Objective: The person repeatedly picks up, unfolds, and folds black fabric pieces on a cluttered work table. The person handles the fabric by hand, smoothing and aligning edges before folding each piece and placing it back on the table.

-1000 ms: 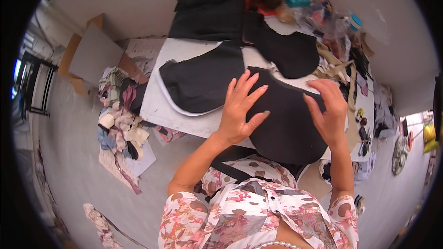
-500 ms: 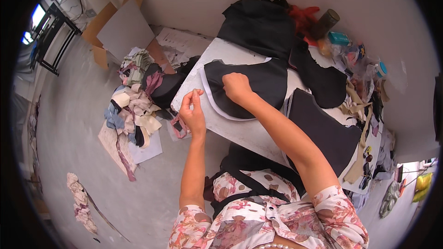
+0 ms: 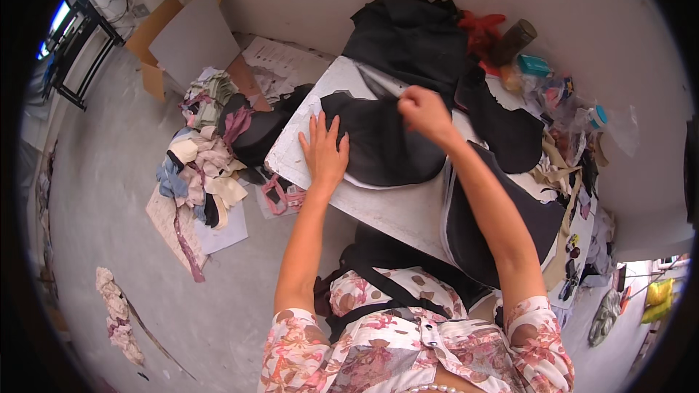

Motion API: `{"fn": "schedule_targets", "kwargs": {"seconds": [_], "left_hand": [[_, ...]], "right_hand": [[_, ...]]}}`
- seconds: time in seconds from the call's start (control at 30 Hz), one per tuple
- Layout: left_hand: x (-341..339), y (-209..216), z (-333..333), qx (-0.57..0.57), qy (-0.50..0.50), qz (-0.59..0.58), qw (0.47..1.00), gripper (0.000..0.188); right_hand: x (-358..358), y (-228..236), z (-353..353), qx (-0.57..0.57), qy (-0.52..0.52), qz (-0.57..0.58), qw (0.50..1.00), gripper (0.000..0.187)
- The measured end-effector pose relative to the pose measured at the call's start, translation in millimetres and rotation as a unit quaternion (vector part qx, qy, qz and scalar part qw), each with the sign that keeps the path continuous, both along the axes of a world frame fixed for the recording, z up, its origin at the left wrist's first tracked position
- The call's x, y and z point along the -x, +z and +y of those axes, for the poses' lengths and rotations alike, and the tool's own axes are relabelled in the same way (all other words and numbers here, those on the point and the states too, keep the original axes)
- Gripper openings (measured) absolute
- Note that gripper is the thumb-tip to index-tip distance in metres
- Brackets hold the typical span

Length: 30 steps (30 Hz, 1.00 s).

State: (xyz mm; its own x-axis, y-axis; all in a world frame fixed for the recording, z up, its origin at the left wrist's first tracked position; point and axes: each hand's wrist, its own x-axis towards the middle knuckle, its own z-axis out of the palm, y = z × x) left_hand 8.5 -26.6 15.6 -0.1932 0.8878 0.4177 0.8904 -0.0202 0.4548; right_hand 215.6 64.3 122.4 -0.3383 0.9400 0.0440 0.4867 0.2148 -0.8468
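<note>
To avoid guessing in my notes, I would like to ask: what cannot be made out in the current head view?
In the head view:
Right hand: its curled fingers and some blur hide whether it grips the black piece beneath it.
Dark panel nearest the body: partly covered by the right forearm.
Bead necklace: cut off by the lower edge.
Small items along the right side of the table: too small to identify.

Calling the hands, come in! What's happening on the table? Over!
Left hand spread flat at the left edge of the curved black piece. Right hand curled over it; grip unclear. Right forearm partly hides a second black piece.
</note>
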Motion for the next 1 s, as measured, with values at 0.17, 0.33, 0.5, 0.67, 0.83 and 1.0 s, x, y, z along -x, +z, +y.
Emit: {"fn": "schedule_targets", "kwargs": {"seconds": [0.17, 0.33, 0.5, 0.67, 0.83, 1.0], "left_hand": [[-0.4, -4.3, 0.2, -0.006, 0.0, 0.009, 1.0, 0.046], [9.8, -15.0, 4.3, 0.01, 0.004, 0.039, 0.999, 0.046], [-15.5, 83.8, 8.5, -0.058, -0.078, -0.007, 0.995, 0.031], [-107.3, 218.3, -4.4, 0.113, -0.445, -0.423, 0.781, 0.076], [-134.8, 241.1, -2.9, 0.115, -0.461, -0.496, 0.727, 0.05], [-160.6, 254.1, -12.9, -0.032, -0.402, -0.4, 0.823, 0.012]], "right_hand": [[-121.0, 52.9, 12.1, 0.003, -0.106, 0.3, 0.948, 0.016], [-185.4, 101.8, -12.0, -0.075, -0.088, 0.44, 0.891, 0.016], [-207.1, 138.9, -49.2, -0.173, -0.047, 0.362, 0.915, 0.017], [-156.0, 156.6, -105.7, -0.437, 0.013, 0.058, 0.898, 0.013], [-127.7, 129.5, -129.2, -0.559, 0.05, -0.159, 0.812, 0.017], [-139.1, 151.2, -126.0, -0.512, 0.002, 0.057, 0.857, 0.054]]}}
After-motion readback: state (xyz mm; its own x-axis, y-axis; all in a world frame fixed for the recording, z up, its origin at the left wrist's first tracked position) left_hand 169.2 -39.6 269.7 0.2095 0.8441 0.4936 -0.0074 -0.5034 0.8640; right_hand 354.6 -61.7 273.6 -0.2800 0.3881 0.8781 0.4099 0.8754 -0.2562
